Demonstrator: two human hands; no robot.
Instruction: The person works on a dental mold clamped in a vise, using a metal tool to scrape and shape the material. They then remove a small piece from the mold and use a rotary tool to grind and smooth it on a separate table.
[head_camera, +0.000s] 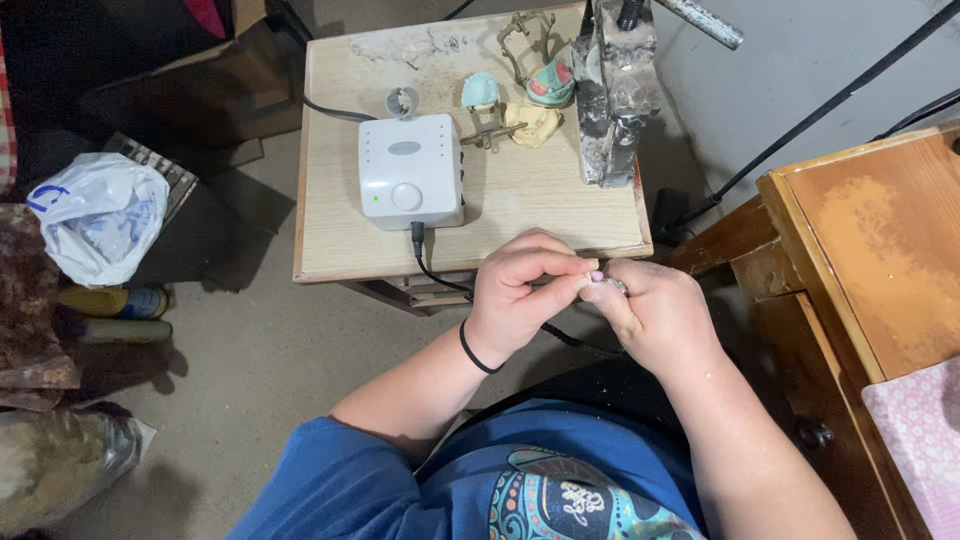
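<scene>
Below you lies a grey concrete floor (270, 370), dull and evenly lit; ahead of you stands a small pale wooden table (540, 205) with a worn, whitish patch at its far edge; to your right sits a darker wooden cabinet (860, 250) with an orange-brown top, a pink patterned cloth (925, 440) draped over its near corner; black cables (820, 120) run across the floor behind it; to your left you have a white plastic bag (100, 215), brown cardboard (215, 95), and a clear bag (60, 455) by the lower edge.
</scene>
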